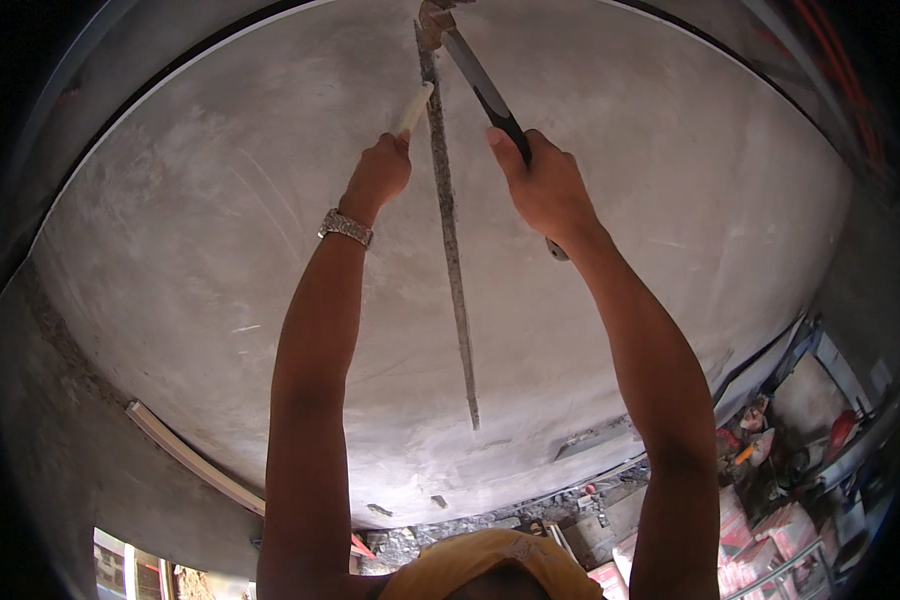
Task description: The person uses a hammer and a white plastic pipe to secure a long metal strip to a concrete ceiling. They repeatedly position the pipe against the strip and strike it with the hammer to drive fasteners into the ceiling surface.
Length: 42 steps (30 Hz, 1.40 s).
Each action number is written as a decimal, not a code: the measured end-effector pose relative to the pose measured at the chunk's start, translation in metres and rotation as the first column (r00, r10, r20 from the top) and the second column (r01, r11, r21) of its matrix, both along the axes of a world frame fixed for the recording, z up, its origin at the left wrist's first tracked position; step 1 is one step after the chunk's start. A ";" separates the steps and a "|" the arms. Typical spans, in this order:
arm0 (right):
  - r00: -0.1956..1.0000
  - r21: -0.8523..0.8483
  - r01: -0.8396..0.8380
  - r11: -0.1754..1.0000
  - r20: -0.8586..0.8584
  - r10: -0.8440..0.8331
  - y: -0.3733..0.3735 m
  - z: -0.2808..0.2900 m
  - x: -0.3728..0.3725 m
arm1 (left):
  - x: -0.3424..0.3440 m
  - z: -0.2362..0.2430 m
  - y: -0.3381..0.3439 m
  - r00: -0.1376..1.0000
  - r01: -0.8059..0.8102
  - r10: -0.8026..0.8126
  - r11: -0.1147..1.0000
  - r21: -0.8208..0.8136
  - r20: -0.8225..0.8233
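Note:
A long, narrow groove [451, 240] runs down the grey plastered wall [220, 180], rough and dark inside. My left hand [381, 172], with a watch [346, 227] on the wrist, is closed around a pale chisel [417, 110]. The chisel's tip meets the groove's left edge near its upper end. In my right hand [548, 187] is a hammer [482, 88], gripped by its black handle with the thumb along it. The hammer's brownish head [436, 22] is raised above the chisel tip, apart from it, over the top of the groove.
Rubble [410, 545] lies along the foot of the wall. Red-and-white boxes [785, 530] and jumbled tools and scraps [760, 440] fill the lower right. A pale strip [195, 458] leans at the lower left, above a bright opening [120, 565]. Yellow cloth [490, 550] shows at the bottom.

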State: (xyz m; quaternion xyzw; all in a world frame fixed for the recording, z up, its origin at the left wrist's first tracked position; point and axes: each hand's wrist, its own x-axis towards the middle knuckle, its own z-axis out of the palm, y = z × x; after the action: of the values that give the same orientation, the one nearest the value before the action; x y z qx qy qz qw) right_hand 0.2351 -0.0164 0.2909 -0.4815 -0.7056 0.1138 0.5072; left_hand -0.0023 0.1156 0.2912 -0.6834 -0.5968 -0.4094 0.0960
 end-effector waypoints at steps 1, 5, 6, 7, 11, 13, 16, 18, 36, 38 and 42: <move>1.000 0.011 0.008 1.000 0.011 -0.008 0.000 0.000 -0.001 | 0.003 -0.004 -0.004 1.000 0.009 -0.009 1.000 -0.009 0.023; 1.000 0.100 0.005 0.995 0.026 -0.007 -0.007 0.003 -0.006 | 0.006 -0.017 0.008 0.996 0.051 -0.056 0.997 0.064 0.072; 1.000 0.124 0.000 0.992 0.012 -0.002 -0.005 0.003 -0.008 | 0.008 -0.019 0.008 0.995 0.059 -0.063 0.997 0.047 0.078; 1.000 0.149 -0.003 0.989 -0.005 0.004 -0.002 0.002 -0.009 | 0.011 -0.020 0.006 0.994 0.068 -0.070 0.997 0.031 0.080; 0.998 0.246 -0.016 0.969 -0.048 0.029 0.002 0.004 -0.017 | 0.016 -0.025 0.006 0.991 0.063 -0.067 0.997 0.033 0.118; 0.995 0.304 -0.027 0.952 -0.080 0.054 0.014 0.000 -0.021 | 0.018 -0.026 0.003 0.987 0.077 -0.081 0.996 0.035 0.138; 0.999 0.282 0.016 0.959 -0.044 -0.004 0.041 -0.011 -0.025 | 0.019 -0.030 0.010 0.992 0.075 -0.088 0.989 0.129 0.095; 0.999 0.116 0.038 0.993 0.026 -0.041 0.058 -0.007 -0.024 | 0.017 -0.026 0.015 0.993 0.054 -0.063 0.994 0.092 0.098; 0.997 0.206 0.075 0.976 -0.032 -0.070 0.065 -0.004 -0.036 | 0.024 -0.006 0.003 0.993 0.055 -0.048 0.996 -0.063 0.112; 0.989 0.082 0.086 0.993 0.110 -0.095 0.067 0.001 -0.032 | 0.022 -0.010 0.004 0.992 0.061 -0.051 0.994 -0.089 0.115; 0.987 0.048 0.055 0.997 0.151 -0.061 0.064 0.019 -0.036 | 0.016 -0.008 0.009 0.990 0.043 -0.026 0.992 -0.123 0.136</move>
State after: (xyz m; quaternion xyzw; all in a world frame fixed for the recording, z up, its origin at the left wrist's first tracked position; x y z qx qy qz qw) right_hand 0.1987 0.0478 0.3101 -0.4978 -0.7302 0.0464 0.4656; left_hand 0.0134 0.1247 0.2829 -0.6693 -0.6145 -0.4176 0.0057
